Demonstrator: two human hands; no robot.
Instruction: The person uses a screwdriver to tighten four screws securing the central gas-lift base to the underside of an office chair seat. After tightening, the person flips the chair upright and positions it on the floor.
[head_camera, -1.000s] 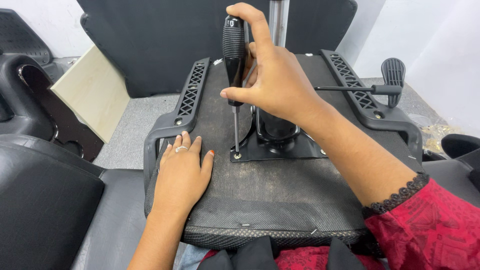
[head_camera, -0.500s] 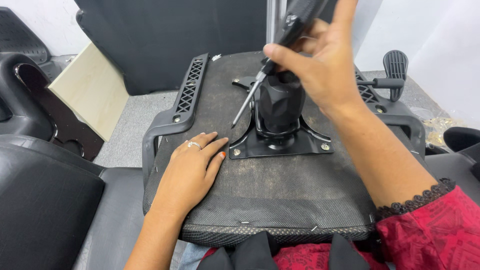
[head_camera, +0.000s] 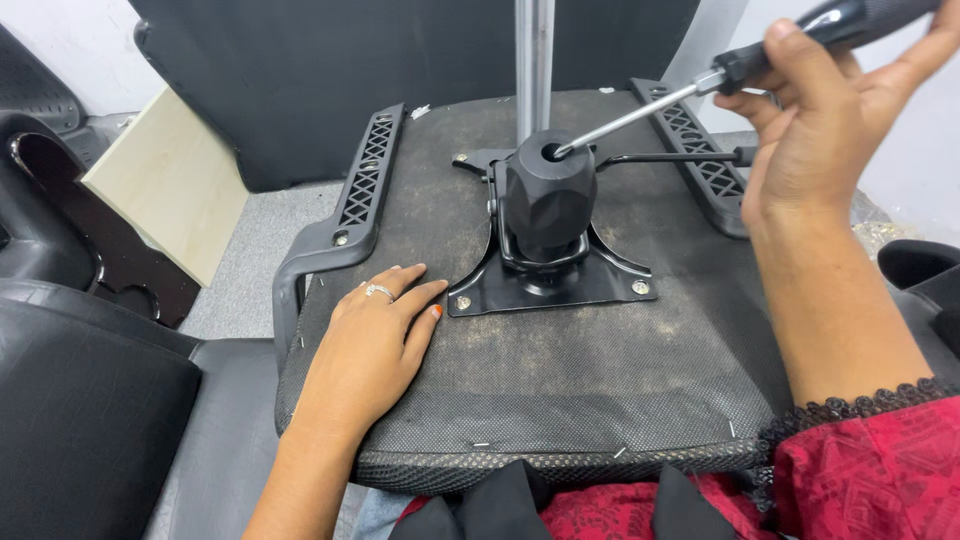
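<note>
The screwdriver (head_camera: 760, 65) slants across the upper right of the view, its black handle high at the top right edge and its bright metal shaft running down and to the left until the tip meets the top of the black knob-like housing (head_camera: 548, 195) at the middle of the chair mechanism. The right hand (head_camera: 810, 130) is closed around the handle, thumb lying along it near the collar and the fingers wrapped behind. That housing stands on a black metal plate (head_camera: 545, 285) with splayed feet, fixed to the upturned chair seat (head_camera: 560, 370) by silver screws at its corners; two of them show at the near left and near right feet. A shiny steel column (head_camera: 533, 60) rises straight up behind the housing and leaves the picture at the top, and a thin black lever (head_camera: 680, 157) sticks out of the mechanism toward the right. The left hand (head_camera: 375, 345) lies flat and open on the dusty black fabric of the seat, palm down, holding nothing, its fingertips just beside the near left foot of the plate; a ring sits on one finger. Black plastic armrest brackets (head_camera: 365, 190) with slotted ribs run along both sides of the seat. A pale wooden board (head_camera: 170, 185) leans at the left over grey floor.
</note>
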